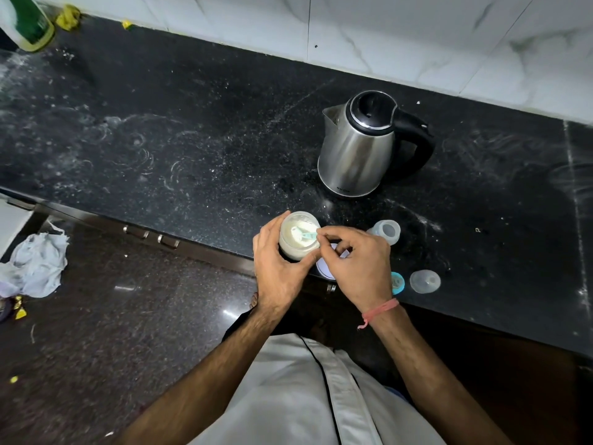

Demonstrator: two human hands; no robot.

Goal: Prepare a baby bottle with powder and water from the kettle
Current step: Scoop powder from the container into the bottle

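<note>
The right hand (356,264) pinches the handle end of a small teal scoop (303,235) between thumb and fingertips; that grip is closed on the scoop. The scoop's bowl reaches leftward from the pinch, down into the open mouth of a clear jar of white powder (296,237). Its long axis runs roughly from right to left across the jar opening, with the handle at the right rim and the bowl near the middle of the powder.

The left hand (277,268) wraps the jar from its left and near side, fingers and thumb curled round the wall, so this grip is closed on the jar and holds it at the front edge of the black counter (192,139).

The open baby bottle (386,231) lies just to the right of the right hand, beyond its knuckles, and appears tilted or on its side with its mouth facing the camera. So the loaded scoop would have to travel rightward, away from the jar and past the hand's own fingers, and the right hand is plainly the nearer one to the bottle.

A teal screw ring (398,283) and a clear cap (425,282) sit near the right wrist. The steel kettle (362,149) stands farther back, lid closed, spout to the left.
</note>
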